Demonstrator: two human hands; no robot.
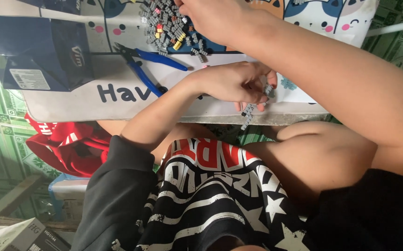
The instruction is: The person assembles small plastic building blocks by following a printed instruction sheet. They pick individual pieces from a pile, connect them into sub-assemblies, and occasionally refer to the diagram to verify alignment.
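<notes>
at centre frame the left hand (231, 83) has its grip clamped on a short chain of small grey plastic bricks (252, 109) hanging over the tabletop (117, 100) edge. at top centre the right hand (215, 18) reaches into the pile of small grey bricks (166, 23); i cannot tell its grip. blue-handled pliers (148, 65) lie left of the hands.

A single view comes from a camera worn on the person's head. It looks steeply down over the chest and lap, close to the work. The left hand (236, 83) sits near mid-frame, the right hand (217, 18) beyond it at the top edge, and the desk (117, 100) spans the upper half, its near edge just below the left hand.
</notes>
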